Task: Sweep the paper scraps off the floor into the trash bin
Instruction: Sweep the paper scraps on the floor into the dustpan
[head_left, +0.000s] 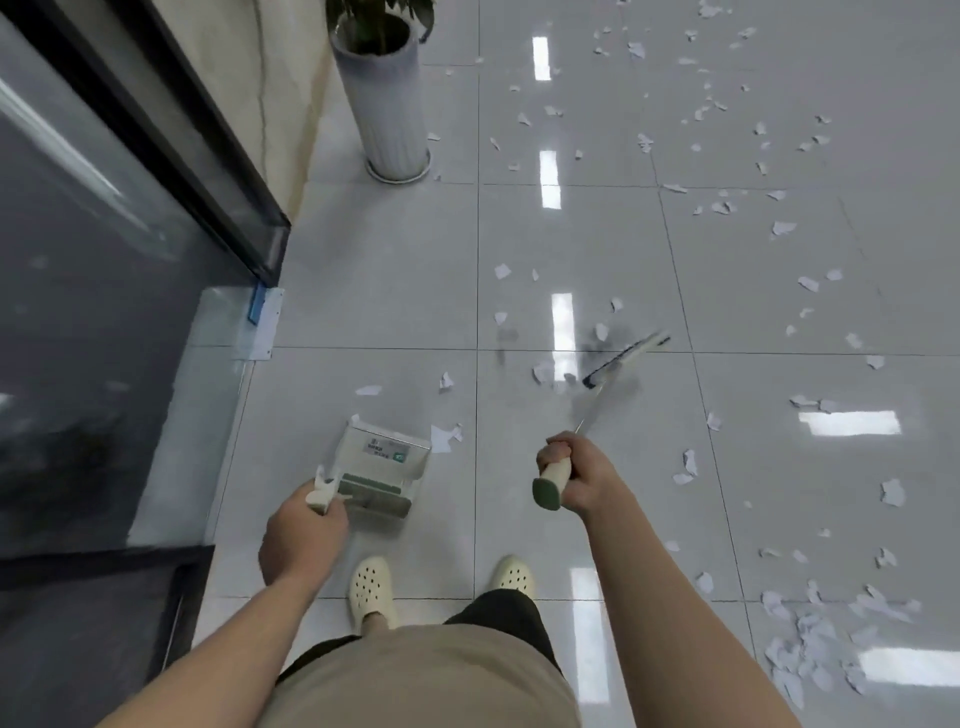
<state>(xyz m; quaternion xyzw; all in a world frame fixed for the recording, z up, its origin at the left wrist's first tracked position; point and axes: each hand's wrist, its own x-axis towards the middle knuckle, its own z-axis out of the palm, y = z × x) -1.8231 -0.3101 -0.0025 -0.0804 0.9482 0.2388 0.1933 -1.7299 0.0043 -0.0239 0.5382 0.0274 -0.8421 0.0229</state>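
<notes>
Scraps (545, 371) of thin paper, light and apt to flutter, lie beyond and right of the dustpan (382, 467), whose handle my left hand (304, 535) grips, while my right hand (571, 475) clasps the broom (626, 358) by its cream grip.

Tall white planter (387, 111) with green plant by the wall, dark glass door (93, 322) at left

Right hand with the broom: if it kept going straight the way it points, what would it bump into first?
Probably the white paper scraps lying just by the blurred black-bristled broom head, which the right hand holds by its cream handle. Beyond them the glossy grey tiled floor looks free, though depth is unclear.
</notes>
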